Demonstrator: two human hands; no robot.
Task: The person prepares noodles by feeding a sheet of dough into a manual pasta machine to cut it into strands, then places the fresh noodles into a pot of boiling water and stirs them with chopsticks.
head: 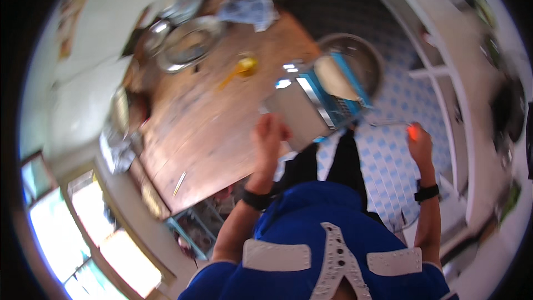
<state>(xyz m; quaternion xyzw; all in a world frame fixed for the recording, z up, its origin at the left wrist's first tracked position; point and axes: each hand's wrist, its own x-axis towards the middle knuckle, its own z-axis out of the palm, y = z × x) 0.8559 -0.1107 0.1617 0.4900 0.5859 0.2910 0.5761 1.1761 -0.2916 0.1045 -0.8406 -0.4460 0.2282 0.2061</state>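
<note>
A hand-crank pasta machine (300, 110) with a grey metal body and bright blue parts stands tilted in view at the table's right edge. A pale cream piece, apparently a dough sheet (336, 78), lies over its blue side. My left hand (268, 133) is by the near left corner of the machine, fingers curled. Blur hides whether it touches the metal or holds anything. Out to the right, my right hand (419, 143) is closed around the red-orange knob (412, 132) of the crank handle (387, 123), a thin rod reaching toward the machine.
On the wooden table (200, 121) are a yellow item (247, 66), a thin stick-like item (179, 184), a round metal tray (187, 48) and a patterned cloth (249, 8). A large round basin (366, 62) is beyond the machine. A counter (479, 104) runs along the right.
</note>
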